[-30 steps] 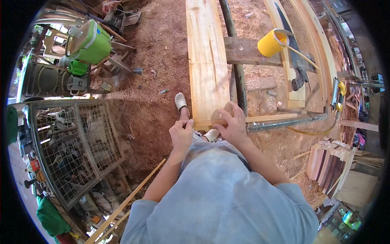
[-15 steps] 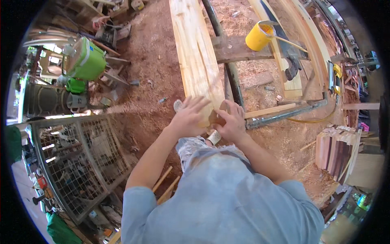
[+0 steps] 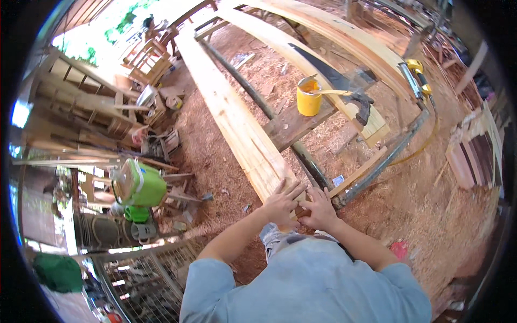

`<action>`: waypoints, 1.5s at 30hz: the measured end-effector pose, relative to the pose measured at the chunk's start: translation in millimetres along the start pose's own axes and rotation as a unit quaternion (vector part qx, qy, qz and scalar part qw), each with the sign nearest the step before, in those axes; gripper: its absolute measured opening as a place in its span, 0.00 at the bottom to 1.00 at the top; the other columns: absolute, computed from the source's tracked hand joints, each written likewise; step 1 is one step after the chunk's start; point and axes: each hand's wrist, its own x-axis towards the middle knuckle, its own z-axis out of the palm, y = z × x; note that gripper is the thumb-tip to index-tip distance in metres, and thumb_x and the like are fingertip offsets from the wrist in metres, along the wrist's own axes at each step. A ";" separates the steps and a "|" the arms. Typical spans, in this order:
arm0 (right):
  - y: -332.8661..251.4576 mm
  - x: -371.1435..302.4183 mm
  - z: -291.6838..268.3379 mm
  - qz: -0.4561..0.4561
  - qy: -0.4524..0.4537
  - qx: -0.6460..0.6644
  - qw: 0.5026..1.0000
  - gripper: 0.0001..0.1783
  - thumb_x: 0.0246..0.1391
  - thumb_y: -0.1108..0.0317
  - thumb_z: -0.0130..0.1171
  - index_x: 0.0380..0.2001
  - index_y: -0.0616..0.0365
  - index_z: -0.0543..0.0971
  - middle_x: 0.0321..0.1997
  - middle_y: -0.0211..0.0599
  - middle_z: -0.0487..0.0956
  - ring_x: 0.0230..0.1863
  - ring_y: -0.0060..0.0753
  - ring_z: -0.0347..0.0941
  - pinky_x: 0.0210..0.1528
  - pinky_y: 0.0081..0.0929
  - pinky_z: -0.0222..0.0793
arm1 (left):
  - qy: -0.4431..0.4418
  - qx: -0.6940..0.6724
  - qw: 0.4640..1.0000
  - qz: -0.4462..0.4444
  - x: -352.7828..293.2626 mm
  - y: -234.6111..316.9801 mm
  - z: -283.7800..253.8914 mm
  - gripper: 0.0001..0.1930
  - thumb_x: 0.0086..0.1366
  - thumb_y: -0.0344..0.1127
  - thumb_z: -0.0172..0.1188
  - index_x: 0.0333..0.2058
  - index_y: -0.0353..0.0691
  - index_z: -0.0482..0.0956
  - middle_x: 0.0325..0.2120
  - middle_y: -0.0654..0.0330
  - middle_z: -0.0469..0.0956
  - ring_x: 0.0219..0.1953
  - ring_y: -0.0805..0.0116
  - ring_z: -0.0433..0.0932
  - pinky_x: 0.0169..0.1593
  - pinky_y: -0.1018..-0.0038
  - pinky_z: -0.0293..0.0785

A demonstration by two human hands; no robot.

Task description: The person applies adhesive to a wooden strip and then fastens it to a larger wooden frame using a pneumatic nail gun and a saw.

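A long pale wooden board (image 3: 237, 126) runs from in front of my body toward the far left. My left hand (image 3: 281, 203) lies on its near end, fingers stretched out flat across the wood. Beside it, at the right edge of the same end, my right hand (image 3: 320, 210) is curled with thumb and fingers drawn in. A small brownish patch (image 3: 303, 212) shows between the two hands; whether it is a separate piece in my right fingers or part of the board's end, I cannot make out.
Metal pipes (image 3: 309, 164) and a cross plank (image 3: 299, 125) support the boards. A yellow can (image 3: 308, 99) with a stick stands on the plank. At right lie another long board (image 3: 269, 37) and a yellow power tool (image 3: 419, 75). A green cooler (image 3: 141, 183) stands left.
The view has swung up and turned, so more of the board's far end shows. Both hands stay at the board's near end, the left one still flat on it.
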 end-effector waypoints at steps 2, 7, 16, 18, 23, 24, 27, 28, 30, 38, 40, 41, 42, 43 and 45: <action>-8.6 0.6 -2.0 0.032 0.005 0.000 0.999 0.28 0.34 0.57 0.72 0.45 0.42 0.83 0.65 0.51 0.66 0.72 0.57 0.54 0.71 0.65 0.45 | -0.019 -0.025 0.999 -0.004 2.4 2.8 -18.8 0.33 0.45 0.61 0.68 0.42 0.40 0.86 0.72 0.50 0.52 0.75 0.52 0.46 0.73 0.41 0.36; -18.5 -0.7 8.7 0.085 0.112 -0.044 0.989 0.39 0.36 0.60 0.70 0.57 0.53 0.74 0.61 0.52 0.66 0.63 0.60 0.60 0.68 0.59 0.50 | -0.027 -0.043 0.998 0.039 15.3 -23.9 -12.1 0.35 0.44 0.62 0.69 0.43 0.37 0.86 0.72 0.51 0.54 0.75 0.52 0.47 0.73 0.40 0.34; -82.2 -41.3 57.1 0.499 0.398 0.435 0.634 0.36 0.55 0.67 0.64 0.64 0.67 0.62 0.53 0.44 0.74 0.51 0.38 0.73 0.55 0.39 0.69 | 0.022 -0.118 0.991 0.055 16.7 -14.3 -15.0 0.31 0.40 0.59 0.75 0.28 0.33 0.85 0.69 0.46 0.58 0.73 0.42 0.49 0.69 0.32 0.36; -98.0 -50.6 79.1 0.544 0.385 0.536 0.518 0.35 0.59 0.65 0.61 0.66 0.66 0.61 0.51 0.37 0.76 0.48 0.28 0.75 0.49 0.32 0.71 | 0.024 -0.101 0.991 0.083 15.0 -19.3 -7.3 0.32 0.42 0.61 0.73 0.28 0.32 0.85 0.68 0.47 0.59 0.72 0.41 0.49 0.68 0.31 0.38; -120.3 -44.9 119.1 0.492 0.314 0.598 0.549 0.29 0.62 0.61 0.58 0.64 0.57 0.68 0.53 0.32 0.78 0.49 0.26 0.74 0.49 0.30 0.71 | 0.062 -0.054 0.988 0.133 47.2 -25.4 -0.4 0.29 0.47 0.61 0.71 0.32 0.36 0.86 0.58 0.52 0.71 0.64 0.49 0.65 0.67 0.37 0.47; -120.9 -41.6 124.6 0.473 0.308 0.601 0.566 0.28 0.62 0.61 0.58 0.63 0.57 0.69 0.52 0.31 0.78 0.47 0.24 0.74 0.48 0.29 0.71 | 0.034 -0.053 0.989 0.134 56.1 -28.1 -3.1 0.30 0.47 0.61 0.71 0.34 0.37 0.86 0.56 0.54 0.73 0.61 0.52 0.68 0.68 0.40 0.48; -126.6 -34.9 112.5 0.454 0.309 0.594 0.588 0.26 0.60 0.63 0.61 0.60 0.58 0.71 0.47 0.29 0.79 0.40 0.21 0.74 0.40 0.25 0.71 | -0.158 -0.044 0.980 0.116 82.7 -18.1 -30.2 0.32 0.49 0.61 0.70 0.44 0.41 0.84 0.56 0.57 0.74 0.59 0.56 0.70 0.70 0.47 0.48; -126.5 -33.9 112.9 0.436 0.320 0.581 0.608 0.26 0.59 0.63 0.62 0.58 0.58 0.72 0.46 0.30 0.80 0.40 0.21 0.74 0.38 0.24 0.71 | -0.276 -0.051 0.956 0.085 86.8 -12.6 -40.4 0.32 0.50 0.61 0.70 0.47 0.44 0.83 0.58 0.56 0.73 0.62 0.55 0.68 0.70 0.47 0.48; -122.8 -26.6 131.9 0.423 0.335 0.588 0.603 0.23 0.59 0.64 0.62 0.56 0.59 0.73 0.44 0.31 0.80 0.38 0.21 0.74 0.37 0.25 0.71 | -0.146 -0.070 0.977 0.140 78.8 -29.1 -18.6 0.31 0.51 0.61 0.69 0.43 0.40 0.83 0.60 0.57 0.71 0.63 0.54 0.67 0.70 0.48 0.50; -113.5 -8.0 147.6 0.488 0.382 0.482 0.620 0.16 0.57 0.67 0.63 0.46 0.63 0.77 0.34 0.36 0.81 0.32 0.27 0.76 0.34 0.31 0.72 | -0.018 -0.028 0.985 0.171 90.7 -24.4 -14.8 0.34 0.51 0.66 0.68 0.46 0.43 0.83 0.64 0.51 0.68 0.69 0.53 0.60 0.70 0.48 0.52; -117.1 -6.7 150.1 0.428 0.461 0.480 0.612 0.16 0.56 0.66 0.63 0.44 0.64 0.78 0.32 0.36 0.82 0.31 0.29 0.77 0.35 0.31 0.72 | -0.145 0.036 0.983 0.110 108.7 -21.8 -23.0 0.42 0.44 0.72 0.69 0.43 0.38 0.83 0.64 0.50 0.68 0.69 0.53 0.61 0.69 0.47 0.52; -114.4 -8.1 152.4 0.428 0.468 0.475 0.611 0.16 0.56 0.66 0.63 0.44 0.64 0.78 0.32 0.36 0.82 0.31 0.29 0.77 0.35 0.31 0.72 | -0.135 0.039 0.983 0.120 119.8 -26.8 -22.7 0.42 0.41 0.72 0.72 0.35 0.33 0.81 0.60 0.47 0.71 0.62 0.50 0.70 0.64 0.55 0.64; -111.6 -11.2 154.1 0.469 0.419 0.469 0.620 0.16 0.56 0.66 0.64 0.45 0.64 0.78 0.34 0.37 0.82 0.33 0.30 0.77 0.37 0.31 0.73 | -0.133 0.037 0.982 0.128 129.9 -32.2 -21.9 0.42 0.41 0.72 0.72 0.35 0.33 0.81 0.60 0.47 0.71 0.62 0.50 0.70 0.64 0.55 0.64; -112.6 -15.6 152.2 0.513 0.370 0.461 0.622 0.17 0.55 0.66 0.64 0.45 0.64 0.78 0.36 0.38 0.83 0.35 0.31 0.78 0.40 0.31 0.74 | -0.146 0.017 0.982 0.116 136.7 -27.3 -23.3 0.42 0.42 0.71 0.71 0.36 0.32 0.81 0.57 0.45 0.73 0.58 0.49 0.73 0.62 0.57 0.67; -117.6 -17.2 152.4 0.540 0.380 0.450 0.601 0.19 0.55 0.66 0.64 0.48 0.64 0.78 0.38 0.39 0.83 0.36 0.30 0.79 0.41 0.30 0.74 | -0.196 -0.076 0.975 0.072 159.4 -20.5 -28.7 0.41 0.49 0.68 0.68 0.41 0.29 0.81 0.48 0.41 0.79 0.51 0.46 0.78 0.57 0.61 0.73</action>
